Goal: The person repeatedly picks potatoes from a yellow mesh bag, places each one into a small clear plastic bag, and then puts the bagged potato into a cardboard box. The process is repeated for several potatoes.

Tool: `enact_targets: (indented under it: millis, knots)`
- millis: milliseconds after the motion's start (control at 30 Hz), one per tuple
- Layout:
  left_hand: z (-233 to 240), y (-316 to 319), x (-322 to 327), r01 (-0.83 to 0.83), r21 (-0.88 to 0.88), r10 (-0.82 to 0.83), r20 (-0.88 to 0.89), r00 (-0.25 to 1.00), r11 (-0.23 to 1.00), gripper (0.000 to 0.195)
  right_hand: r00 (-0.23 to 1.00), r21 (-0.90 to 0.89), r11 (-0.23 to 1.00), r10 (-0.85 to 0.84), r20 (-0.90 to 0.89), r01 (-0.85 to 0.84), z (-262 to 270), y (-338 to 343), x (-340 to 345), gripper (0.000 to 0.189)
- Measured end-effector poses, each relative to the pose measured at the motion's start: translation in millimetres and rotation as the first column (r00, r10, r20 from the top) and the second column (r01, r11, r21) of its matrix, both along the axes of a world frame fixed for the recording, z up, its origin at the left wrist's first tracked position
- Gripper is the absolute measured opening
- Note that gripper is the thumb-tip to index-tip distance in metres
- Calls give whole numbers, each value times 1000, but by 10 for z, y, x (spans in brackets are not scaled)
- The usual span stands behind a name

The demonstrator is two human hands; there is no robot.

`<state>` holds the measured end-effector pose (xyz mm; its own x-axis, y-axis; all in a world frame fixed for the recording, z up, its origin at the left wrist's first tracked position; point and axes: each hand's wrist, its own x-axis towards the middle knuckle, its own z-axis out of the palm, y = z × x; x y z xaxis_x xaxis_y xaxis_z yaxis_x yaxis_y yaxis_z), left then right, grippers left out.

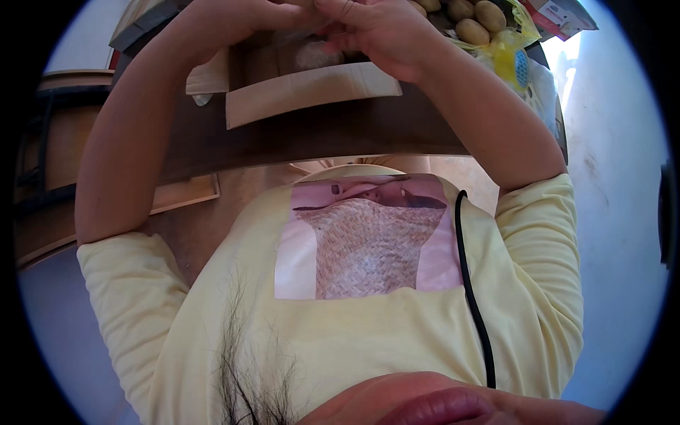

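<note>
Above an open cardboard box (313, 87), my left hand (281, 15) and my right hand (372, 34) meet at the top edge of the head view. Their fingers are partly cut off or overlap, and whether either grips anything cannot be told. Clear film seems to lie just beneath them. Inside the box, below my right fingers, is a pale round item (317, 56), seemingly wrapped in clear plastic. The box's near flap is folded outward over the dark table. Several potatoes (473, 32) lie to the right, beside a yellow plastic bag (507, 50).
The dark table's (319, 133) near edge curves in front of my body. At the upper left stands another box (143, 26); a red and white carton (563, 18) is at the upper right. White plastic (542, 93) hangs by the right edge. Wooden furniture (69, 143) stands at left.
</note>
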<state>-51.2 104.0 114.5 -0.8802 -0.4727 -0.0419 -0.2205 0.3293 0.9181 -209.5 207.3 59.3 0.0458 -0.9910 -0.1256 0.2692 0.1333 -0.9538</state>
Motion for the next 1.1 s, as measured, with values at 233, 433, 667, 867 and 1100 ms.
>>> enact_targets:
  millis: [233,433,667,867,1100]
  knots:
    - [-588,-269,64,-19,-476,179,295,939,879,46,569,-259,965,-189,-800,-44,-128,126,-164,24]
    - [-930,-192,58,-141,-389,318,439,840,910,53,62,-434,784,-456,-888,-443,-358,298,-249,18]
    - [-1033,-196,24,-241,-228,321,440,839,943,55,-47,-276,817,-346,-937,-506,-424,432,-227,19]
    - [-1065,-242,52,-216,-264,311,401,862,940,55,-9,-306,794,-365,-931,-525,-500,453,-236,17]
    - [-1109,-264,313,-200,-490,384,309,870,848,46,-49,-313,772,-406,-913,-552,-496,529,-41,17]
